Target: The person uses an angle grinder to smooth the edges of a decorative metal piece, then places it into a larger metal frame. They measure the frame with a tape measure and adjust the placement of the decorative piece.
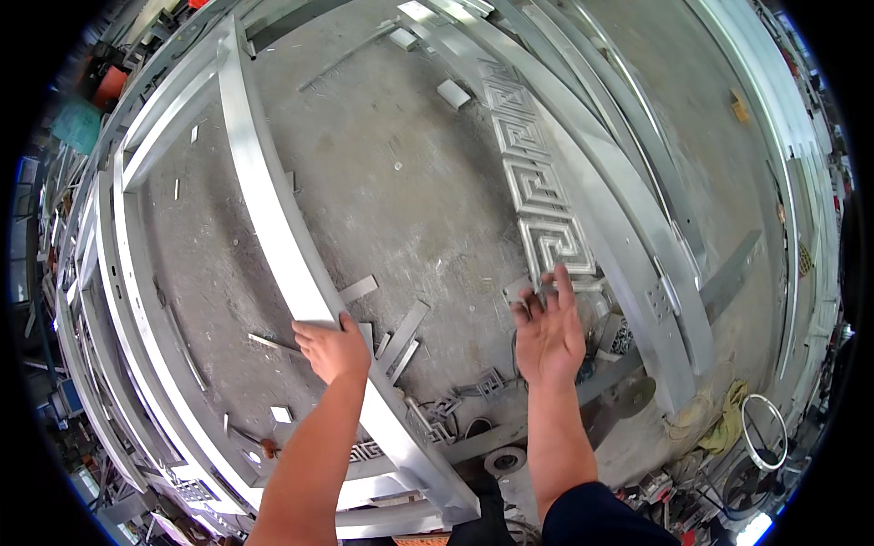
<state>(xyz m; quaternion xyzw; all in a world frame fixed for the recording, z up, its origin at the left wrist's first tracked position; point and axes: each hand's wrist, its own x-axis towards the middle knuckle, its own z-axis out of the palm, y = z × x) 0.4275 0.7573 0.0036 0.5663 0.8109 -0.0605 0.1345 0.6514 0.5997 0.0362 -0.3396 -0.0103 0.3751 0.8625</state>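
A long silver metal beam, part of a large frame, slants from upper left down to the lower middle. My left hand grips it around its lower half, with the thumb on top and the fingers over its left edge. My right hand is raised, palm up, fingers apart and slightly bent, with nothing seen in it. Just beyond its fingertips ends a strip of silver Greek-key fretwork, which lies along the inner side of a wide metal bar.
Flat offcut strips and small white blocks lie on the grey concrete floor. More frame bars stand at the left. A grinding-type disc, a white ring and a yellowish cloth are near my lower right.
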